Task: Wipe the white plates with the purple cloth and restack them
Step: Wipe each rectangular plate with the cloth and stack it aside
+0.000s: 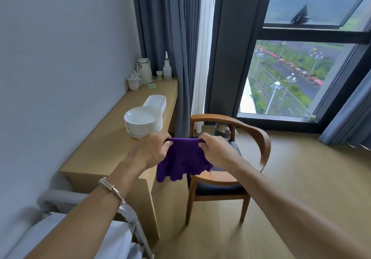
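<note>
A purple cloth point(181, 161) hangs in the air in front of me, stretched between both hands. My left hand point(151, 150) grips its upper left corner and my right hand point(215, 151) grips its upper right corner. A tall stack of round white plates point(143, 123) stands on the wooden desk point(104, 150), just beyond my left hand. Behind it lies a smaller stack of oblong white dishes point(155, 102). The cloth touches none of the plates.
A wooden armchair with a dark seat point(226, 166) stands right of the desk, under the cloth. At the desk's far end are a kettle point(144, 70), a lidded mug point(134, 82), a small cup point(159, 75) and a spray bottle point(167, 67). Curtains and a large window lie beyond.
</note>
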The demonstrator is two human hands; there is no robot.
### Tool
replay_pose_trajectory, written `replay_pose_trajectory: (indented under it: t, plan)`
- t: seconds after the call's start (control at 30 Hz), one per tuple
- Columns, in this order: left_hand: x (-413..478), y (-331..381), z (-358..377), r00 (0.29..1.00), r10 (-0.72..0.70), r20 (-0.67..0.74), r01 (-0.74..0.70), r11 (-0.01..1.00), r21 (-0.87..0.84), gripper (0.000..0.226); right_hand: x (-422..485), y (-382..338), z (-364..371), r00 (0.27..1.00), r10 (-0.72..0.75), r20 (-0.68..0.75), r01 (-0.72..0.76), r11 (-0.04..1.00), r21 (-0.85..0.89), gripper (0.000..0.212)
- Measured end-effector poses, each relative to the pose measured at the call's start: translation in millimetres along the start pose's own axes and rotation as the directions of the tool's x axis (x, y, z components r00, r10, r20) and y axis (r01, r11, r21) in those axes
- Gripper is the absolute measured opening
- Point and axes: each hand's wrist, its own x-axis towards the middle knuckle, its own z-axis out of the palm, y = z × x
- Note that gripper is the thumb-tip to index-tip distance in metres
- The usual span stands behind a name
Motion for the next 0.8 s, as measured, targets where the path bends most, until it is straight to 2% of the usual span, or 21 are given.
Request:
replay_pose_trajectory:
  t: [0.17,0.3,0.43,0.5,0.63,0.67,0.73,0.77,0.8]
  plan:
    - [52.2,-41.9,2.1,0.993,-0.118,-0.032,0.118,0.993,-0.007,0.020,93.1,1.9,22.7,0.997,-0.065,0.032,0.061,0.993,0.096,0.026]
    - [96.6,-73.1,-3.8,0.963,-0.264,-0.056,0.265,0.964,0.010,0.023,168.4,-5.5,26.6,0.983,-0.148,0.112,0.123,0.972,0.203,0.023]
    - [136.2,-103.2,-18.0,0.912,-0.386,-0.138,0.393,0.919,0.034,0.021,244.1,-21.5,30.7,0.936,-0.296,0.188,0.249,0.939,0.237,0.026]
    - [150.0,-116.5,-26.5,0.880,-0.442,-0.173,0.454,0.890,0.034,0.019,275.4,-35.8,38.1,0.921,-0.332,0.205,0.260,0.914,0.313,0.028]
    - [171.0,-153.0,-32.9,0.827,-0.539,-0.160,0.549,0.835,0.027,0.026,316.6,-58.4,73.3,0.862,-0.441,0.249,0.310,0.848,0.430,0.019]
    - [177.3,-164.1,-33.3,0.814,-0.562,-0.146,0.570,0.821,0.022,0.026,327.8,-61.9,80.4,0.845,-0.448,0.294,0.300,0.850,0.433,0.025]
    - [191.2,-186.3,-33.3,0.803,-0.585,-0.114,0.590,0.807,0.015,0.024,354.8,-68.4,93.1,0.810,-0.429,0.400,0.274,0.880,0.388,0.050]
    - [198.2,-197.6,-33.7,0.802,-0.590,-0.093,0.593,0.805,0.004,0.023,368.4,-71.7,99.6,0.801,-0.414,0.433,0.285,0.899,0.332,0.057]
    - [204.9,-208.0,-35.1,0.803,-0.592,-0.075,0.593,0.805,-0.013,0.022,380.8,-75.1,105.2,0.797,-0.417,0.437,0.327,0.906,0.268,0.055]
